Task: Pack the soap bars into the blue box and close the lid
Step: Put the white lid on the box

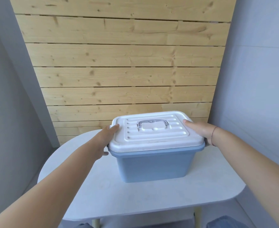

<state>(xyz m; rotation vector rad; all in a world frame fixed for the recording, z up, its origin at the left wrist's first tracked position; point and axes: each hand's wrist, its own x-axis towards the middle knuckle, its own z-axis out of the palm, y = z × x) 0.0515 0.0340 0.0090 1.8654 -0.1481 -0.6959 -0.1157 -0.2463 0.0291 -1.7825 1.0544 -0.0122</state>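
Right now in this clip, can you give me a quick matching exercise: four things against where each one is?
Things:
1. lid
2. handle
3. left hand
4. box

Places:
A. on the white table
B. at the lid's left edge
C. flat in the lid's middle recess
D. on top of the box

Pairs: 1-D, 2-C, 3-B, 4-A
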